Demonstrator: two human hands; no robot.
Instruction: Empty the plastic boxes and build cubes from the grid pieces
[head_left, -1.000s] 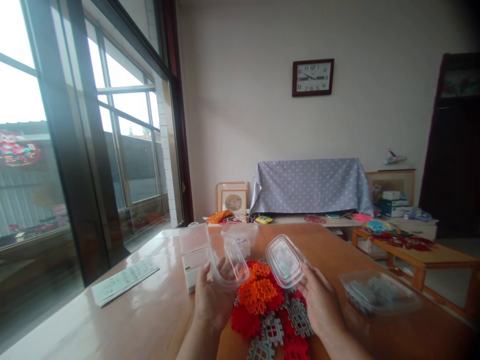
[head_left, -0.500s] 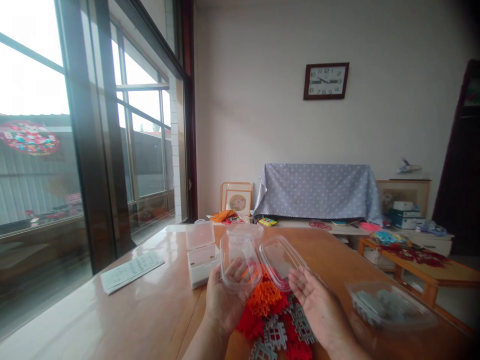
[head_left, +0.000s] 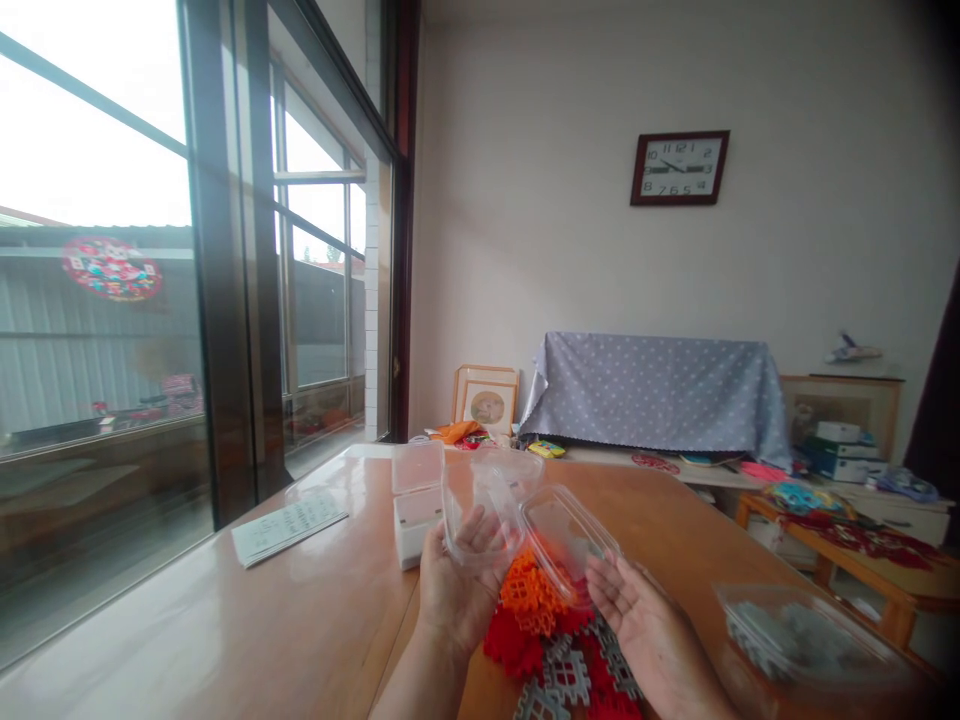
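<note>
My left hand [head_left: 456, 590] is closed around a clear plastic container [head_left: 474, 512], holding it up tilted over the table. A clear lid [head_left: 568, 538] leans against the container's right side. My right hand [head_left: 646, 625] lies palm up with its fingers stretched out, the fingertips at the lid's lower edge. Under both hands a pile of orange, red and grey interlocking plastic pieces [head_left: 541, 625] lies on the wooden table [head_left: 300, 620].
A white box with an open lid [head_left: 415, 505] and another clear tub [head_left: 517, 465] stand behind the hands. A clear tub of grey pieces [head_left: 806, 635] sits at the right. A printed sheet [head_left: 289, 525] lies left. Window at left, low wooden table [head_left: 847, 545] at right.
My right hand has let go of the lid and turned palm up with fingers open. The lid now leans on the container in my left hand. The view has swung left.
</note>
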